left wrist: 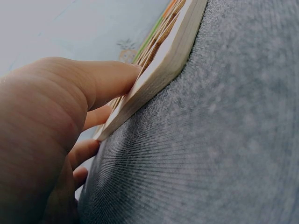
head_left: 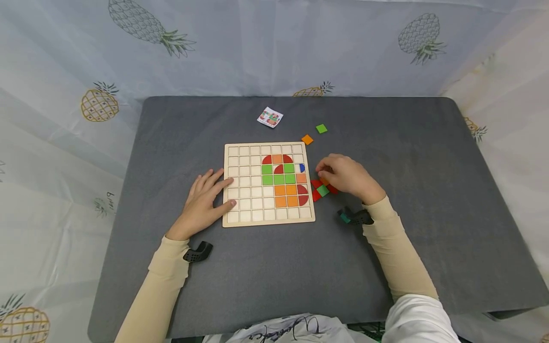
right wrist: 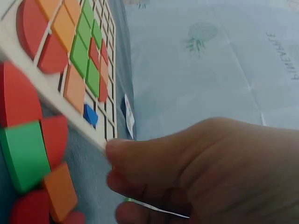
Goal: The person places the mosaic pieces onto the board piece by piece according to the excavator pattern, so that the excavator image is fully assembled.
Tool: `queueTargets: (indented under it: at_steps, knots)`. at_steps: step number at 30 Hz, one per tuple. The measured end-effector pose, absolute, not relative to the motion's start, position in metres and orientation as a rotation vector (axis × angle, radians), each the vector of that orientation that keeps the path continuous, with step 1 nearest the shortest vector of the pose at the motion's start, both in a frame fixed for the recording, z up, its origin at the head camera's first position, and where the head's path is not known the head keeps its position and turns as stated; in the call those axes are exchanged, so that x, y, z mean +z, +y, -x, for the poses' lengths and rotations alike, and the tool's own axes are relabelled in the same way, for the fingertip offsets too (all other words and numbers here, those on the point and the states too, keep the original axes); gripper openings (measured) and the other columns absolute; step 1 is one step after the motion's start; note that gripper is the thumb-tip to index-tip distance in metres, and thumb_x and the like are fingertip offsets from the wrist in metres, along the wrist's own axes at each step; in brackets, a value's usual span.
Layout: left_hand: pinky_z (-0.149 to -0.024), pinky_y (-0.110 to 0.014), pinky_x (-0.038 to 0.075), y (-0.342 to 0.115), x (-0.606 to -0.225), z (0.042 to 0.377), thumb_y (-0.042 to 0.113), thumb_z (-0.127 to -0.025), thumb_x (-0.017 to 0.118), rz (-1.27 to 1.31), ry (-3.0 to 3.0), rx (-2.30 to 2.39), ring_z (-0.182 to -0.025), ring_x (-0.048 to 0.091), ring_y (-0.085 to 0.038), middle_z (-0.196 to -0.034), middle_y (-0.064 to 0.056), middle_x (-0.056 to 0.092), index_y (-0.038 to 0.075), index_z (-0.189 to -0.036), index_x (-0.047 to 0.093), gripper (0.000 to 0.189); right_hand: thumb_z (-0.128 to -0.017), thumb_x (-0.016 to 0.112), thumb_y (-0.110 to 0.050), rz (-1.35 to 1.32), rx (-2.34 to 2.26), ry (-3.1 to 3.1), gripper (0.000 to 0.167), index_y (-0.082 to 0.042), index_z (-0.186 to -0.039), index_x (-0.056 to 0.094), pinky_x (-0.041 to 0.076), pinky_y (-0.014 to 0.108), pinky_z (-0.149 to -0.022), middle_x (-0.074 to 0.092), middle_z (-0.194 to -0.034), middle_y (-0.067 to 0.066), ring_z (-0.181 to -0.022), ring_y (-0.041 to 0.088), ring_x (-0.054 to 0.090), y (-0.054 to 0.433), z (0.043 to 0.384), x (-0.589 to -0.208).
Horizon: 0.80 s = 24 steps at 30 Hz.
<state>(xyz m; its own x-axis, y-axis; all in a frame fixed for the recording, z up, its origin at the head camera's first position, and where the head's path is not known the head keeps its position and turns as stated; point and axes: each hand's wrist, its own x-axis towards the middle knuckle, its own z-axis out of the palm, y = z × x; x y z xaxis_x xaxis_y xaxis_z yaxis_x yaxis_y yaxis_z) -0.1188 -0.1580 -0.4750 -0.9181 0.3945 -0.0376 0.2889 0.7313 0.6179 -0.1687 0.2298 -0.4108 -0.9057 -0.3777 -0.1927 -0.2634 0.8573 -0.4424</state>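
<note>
My left hand (head_left: 206, 204) lies spread at the left side of the wooden grid board (head_left: 244, 219), thumb and index finger resting on its rim. In the left wrist view the thumb (left wrist: 107, 81) touches the board's edge. Red, orange and green tiles fill part of the grid, and a blue piece (right wrist: 91, 115) sits in a right-hand cell. Beyond the board's right edge, my right hand (head_left: 345, 175) hovers with bent fingers, thumb near index finger; whether they pinch a tile is unclear. Beneath it lie red pieces, a green tile (right wrist: 28, 154) and an orange tile (right wrist: 61, 191).
A small printed pattern card (head_left: 270, 117) lies behind the board. An orange tile (head_left: 307, 139) and a green tile (head_left: 321, 128) lie beyond its far right corner. The grey table (head_left: 266, 271) backs onto a pineapple-print curtain (head_left: 266, 47).
</note>
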Motion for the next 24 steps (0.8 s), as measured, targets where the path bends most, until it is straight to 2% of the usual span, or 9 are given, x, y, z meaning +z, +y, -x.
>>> queueTargets:
  at_steps: [4, 11, 15, 19, 24]
  knots:
    - [-0.129, -0.053, -0.003, -0.158, -0.476, 0.119, 0.042, -0.096, 0.067, -0.547, 2.769, 0.946, -0.159, 0.008, -0.034, -0.169, -0.011, 0.024, 0.016, -0.153, 0.047, 0.065, -0.095, 0.072, -0.017, 0.507, -0.533, 2.718, 0.023, -0.007, -0.115, 0.075, 0.05, 0.036, -0.071, 0.066, -0.105, 0.01, -0.093, 0.024, 0.053, 0.232, 0.168, -0.412]
    - [-0.129, -0.053, -0.003, -0.158, -0.476, 0.119, 0.041, -0.096, 0.067, -0.556, 2.773, 0.956, -0.159, 0.008, -0.034, -0.169, -0.011, 0.024, 0.016, -0.153, 0.047, 0.065, -0.09, 0.079, -0.025, 0.481, -0.414, 2.679, 0.027, -0.008, -0.11, 0.075, 0.05, 0.036, -0.073, 0.062, -0.104, 0.009, -0.096, 0.024, 0.05, 0.225, 0.166, -0.415]
    - [-0.129, -0.053, -0.002, -0.158, -0.476, 0.119, 0.041, -0.096, 0.068, -0.556, 2.774, 0.954, -0.159, 0.008, -0.034, -0.169, -0.011, 0.024, 0.016, -0.153, 0.047, 0.065, -0.09, 0.079, -0.024, 0.463, -0.413, 2.665, 0.023, -0.009, -0.106, 0.072, 0.047, 0.033, -0.067, 0.06, -0.097, 0.007, -0.09, 0.022, 0.05, 0.222, 0.165, -0.415]
    - [-0.129, -0.053, -0.003, -0.158, -0.476, 0.119, 0.041, -0.096, 0.068, -0.552, 2.774, 0.955, -0.159, 0.008, -0.034, -0.169, -0.011, 0.024, 0.016, -0.153, 0.047, 0.065, -0.093, 0.075, -0.022, 0.464, -0.489, 2.635, 0.017, -0.01, -0.101, 0.067, 0.042, 0.029, -0.059, 0.06, -0.087, 0.005, -0.075, 0.02, 0.051, 0.222, 0.166, -0.415]
    - [-0.129, -0.053, -0.002, -0.158, -0.477, 0.119, 0.041, -0.096, 0.068, -0.557, 2.778, 0.952, -0.159, 0.008, -0.034, -0.169, -0.01, 0.024, 0.017, -0.153, 0.047, 0.065, -0.096, 0.072, -0.02, 0.481, -0.659, 2.635, 0.014, -0.008, -0.103, 0.067, 0.046, 0.029, -0.058, 0.068, -0.087, 0.005, -0.068, 0.018, 0.054, 0.223, 0.169, -0.412]
